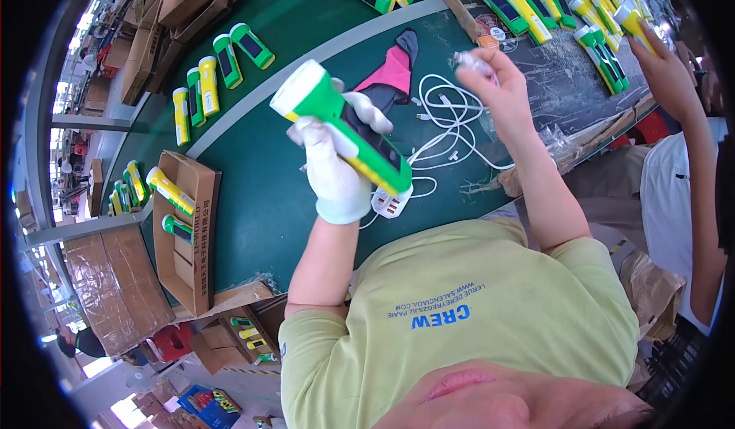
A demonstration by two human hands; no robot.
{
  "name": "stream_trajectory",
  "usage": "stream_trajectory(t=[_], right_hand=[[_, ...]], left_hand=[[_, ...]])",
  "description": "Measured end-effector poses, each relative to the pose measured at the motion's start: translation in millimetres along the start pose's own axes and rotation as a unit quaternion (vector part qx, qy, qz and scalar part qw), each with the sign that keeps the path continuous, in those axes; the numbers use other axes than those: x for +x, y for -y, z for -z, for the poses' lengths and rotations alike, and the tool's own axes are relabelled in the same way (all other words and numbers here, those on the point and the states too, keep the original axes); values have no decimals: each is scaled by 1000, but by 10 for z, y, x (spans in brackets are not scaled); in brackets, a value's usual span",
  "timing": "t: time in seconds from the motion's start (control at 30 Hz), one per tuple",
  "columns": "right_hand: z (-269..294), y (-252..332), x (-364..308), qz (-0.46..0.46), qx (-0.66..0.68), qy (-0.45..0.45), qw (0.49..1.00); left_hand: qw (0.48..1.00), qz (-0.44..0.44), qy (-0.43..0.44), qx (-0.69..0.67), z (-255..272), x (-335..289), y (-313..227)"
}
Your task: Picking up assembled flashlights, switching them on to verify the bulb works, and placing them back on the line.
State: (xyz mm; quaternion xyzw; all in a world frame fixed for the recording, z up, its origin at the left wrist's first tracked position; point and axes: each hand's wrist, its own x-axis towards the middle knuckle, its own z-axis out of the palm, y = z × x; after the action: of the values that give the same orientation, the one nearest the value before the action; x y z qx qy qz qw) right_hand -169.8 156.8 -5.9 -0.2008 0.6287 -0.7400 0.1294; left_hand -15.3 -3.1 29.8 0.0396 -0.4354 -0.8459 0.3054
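Observation:
A green, yellow and white flashlight (pixel 354 140) with a dark panel on its side is gripped in my left hand (pixel 334 172), which wears a white glove. It tilts, its white head up to the left, above the green tabletop. My bare right hand (pixel 505 92) is raised to the right, pinching a small crumpled bit of clear plastic (pixel 475 63); its exact form is blurred. Beyond the flashlight lies a pink and grey cloth (pixel 390 77). White cables (pixel 453 115) spread between my hands, and a white multi-port charger (pixel 392 202) sits just below the flashlight's tail.
At left, a cardboard box (pixel 204 241) holds flashlights. More flashlights (pixel 207 84) stand beyond the pale strip. Several others (pixel 528 4) lie at far right, where a co-worker's hand (pixel 664 69) holds one. A worn cardboard edge (pixel 566 153) borders the right side.

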Motion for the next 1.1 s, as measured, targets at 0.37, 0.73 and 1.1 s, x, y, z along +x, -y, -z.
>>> stream_trajectory(t=[0.37, 0.73, 1.1], right_hand=[[-193, 556, -170, 35, -226, 193, 954], [-155, 506, 322, 21, -87, 94, 992], [-351, 182, 201, -49, -67, 122, 989]], left_hand=[[990, 138, -40, -15, 273, -52, 243], [981, 115, -139, 63, 632, 15, 105], [774, -28, 170, 609, 339, 418, -135]])
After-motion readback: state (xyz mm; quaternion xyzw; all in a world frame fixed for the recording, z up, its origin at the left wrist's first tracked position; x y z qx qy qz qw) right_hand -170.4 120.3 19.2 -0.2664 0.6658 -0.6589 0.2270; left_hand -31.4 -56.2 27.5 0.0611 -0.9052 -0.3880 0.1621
